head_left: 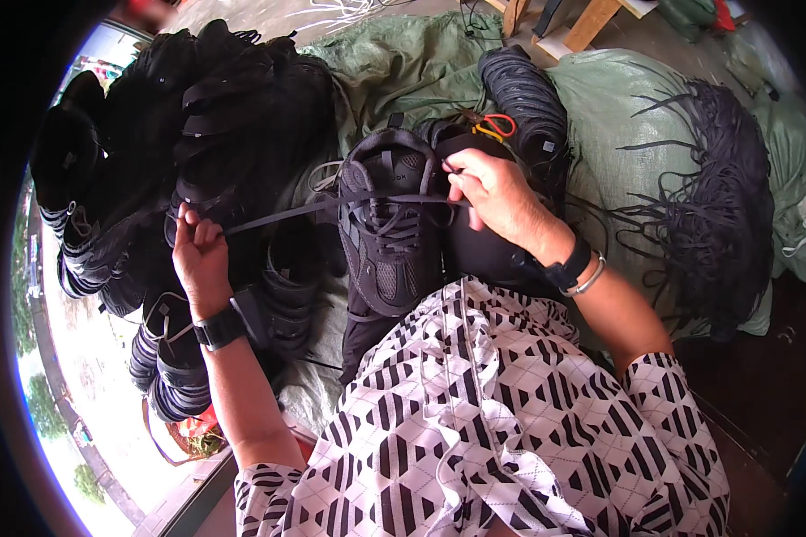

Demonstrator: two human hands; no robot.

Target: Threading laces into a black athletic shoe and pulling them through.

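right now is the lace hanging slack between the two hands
No, the lace runs taut from the left hand across the shoe to the right hand.

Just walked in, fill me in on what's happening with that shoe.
A person is lacing a black sneaker that rests on their lap. The left hand pulls a flat black shoelace out taut to the side, while the right hand pinches the lace at the shoe's eyelets. A pile of black shoes sits to the left, and a bundle of loose black laces lies on a green sack to the right.
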